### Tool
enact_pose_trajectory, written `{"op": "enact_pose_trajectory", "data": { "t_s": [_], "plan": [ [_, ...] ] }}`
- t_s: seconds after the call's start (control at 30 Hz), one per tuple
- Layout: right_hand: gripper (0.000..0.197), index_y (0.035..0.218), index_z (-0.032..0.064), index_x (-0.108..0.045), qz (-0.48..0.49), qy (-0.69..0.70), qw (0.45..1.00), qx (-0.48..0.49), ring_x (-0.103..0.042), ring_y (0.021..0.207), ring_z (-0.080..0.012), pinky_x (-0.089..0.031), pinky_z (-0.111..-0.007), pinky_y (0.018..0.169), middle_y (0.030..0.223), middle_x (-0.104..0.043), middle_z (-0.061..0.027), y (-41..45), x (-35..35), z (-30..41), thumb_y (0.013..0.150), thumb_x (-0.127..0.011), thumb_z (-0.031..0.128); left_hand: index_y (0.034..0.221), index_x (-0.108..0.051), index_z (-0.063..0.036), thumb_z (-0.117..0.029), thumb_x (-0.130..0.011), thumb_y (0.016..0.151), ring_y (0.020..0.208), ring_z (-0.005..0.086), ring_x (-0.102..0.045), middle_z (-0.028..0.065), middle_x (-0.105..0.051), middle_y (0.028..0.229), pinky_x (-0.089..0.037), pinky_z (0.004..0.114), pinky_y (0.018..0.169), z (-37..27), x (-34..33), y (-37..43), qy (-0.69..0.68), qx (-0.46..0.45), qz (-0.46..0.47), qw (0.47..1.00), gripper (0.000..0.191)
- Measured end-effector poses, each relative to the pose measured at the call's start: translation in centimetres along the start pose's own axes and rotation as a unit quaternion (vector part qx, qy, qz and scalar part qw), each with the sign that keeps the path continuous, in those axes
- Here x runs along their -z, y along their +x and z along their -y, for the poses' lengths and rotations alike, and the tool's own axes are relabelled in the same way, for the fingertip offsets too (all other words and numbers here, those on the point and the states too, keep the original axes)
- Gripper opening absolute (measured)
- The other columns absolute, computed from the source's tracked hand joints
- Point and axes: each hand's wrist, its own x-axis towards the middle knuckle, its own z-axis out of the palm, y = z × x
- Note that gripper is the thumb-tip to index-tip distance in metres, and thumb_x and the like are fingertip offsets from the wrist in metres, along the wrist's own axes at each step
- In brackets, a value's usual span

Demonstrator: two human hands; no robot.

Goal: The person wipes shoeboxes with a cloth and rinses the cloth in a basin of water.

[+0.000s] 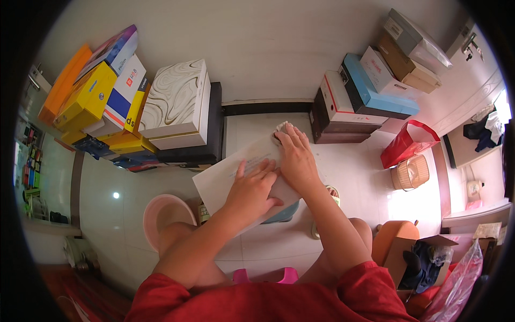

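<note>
A white flat panel or box (217,177) with faint printing lies tilted across the middle, in front of my knees. My left hand (252,184) rests on its face, palm down with the fingers spread. At the far corner my right hand (297,157) presses a crumpled pale cloth (281,127) against the panel's edge. Part of the cloth is hidden under the fingers. Below the near edge shows a blue-grey object (285,214), mostly covered by the panel.
Shoe boxes are stacked at the left, including a marbled box (175,98), and at the right, including a light blue box (374,94). A pink basin (149,219) stands by my left leg. Right are a red bag (408,143), a wicker basket (412,173) and an open carton (398,257).
</note>
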Motion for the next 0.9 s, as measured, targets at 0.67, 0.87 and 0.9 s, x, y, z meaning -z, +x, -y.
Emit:
{"op": "enact_pose_trajectory", "data": {
  "t_s": [0.67, 0.87, 0.9],
  "plan": [
    [0.022, 0.106, -0.0018, -0.058, 0.06, 0.634, 0.738, -0.224, -0.061, 0.085, -0.0122, -0.05, -0.026, 0.078, 0.097, -0.064, -0.0084, 0.6, 5.0, 0.3, 0.099, -0.041, 0.012, 0.107, -0.061, -0.0027, -0.013, -0.066, 0.085, 0.101, 0.024, -0.058, 0.0086, -0.064, 0.108, -0.038, 0.036, 0.093, 1.5, 3.3, 1.5, -0.066, 0.011, -0.323, 0.944, 0.025],
    [0.019, 0.107, 0.0014, -0.057, 0.115, 0.689, 0.657, -0.285, -0.061, 0.084, -0.0112, -0.05, -0.024, 0.072, 0.095, -0.063, -0.007, 0.0, 4.8, 0.6, 0.099, -0.047, 0.015, 0.114, -0.058, 0.0004, -0.011, -0.065, 0.086, 0.097, 0.0187, -0.06, 0.0099, -0.066, 0.105, -0.045, 0.031, 0.088, 2.3, 2.7, 1.8, -0.371, 0.101, -0.135, 0.913, 0.031],
    [0.018, 0.107, 0.0015, -0.058, 0.119, 0.685, 0.664, -0.275, -0.061, 0.085, -0.0113, -0.049, -0.023, 0.073, 0.096, -0.063, -0.0069, 0.0, 4.7, 0.4, 0.098, -0.047, 0.014, 0.114, -0.058, 0.0004, -0.011, -0.065, 0.086, 0.097, 0.0187, -0.06, 0.0099, -0.066, 0.105, -0.045, 0.031, 0.088, 2.4, 2.8, 1.9, -0.372, 0.102, -0.136, 0.913, 0.031]
  ]
}}
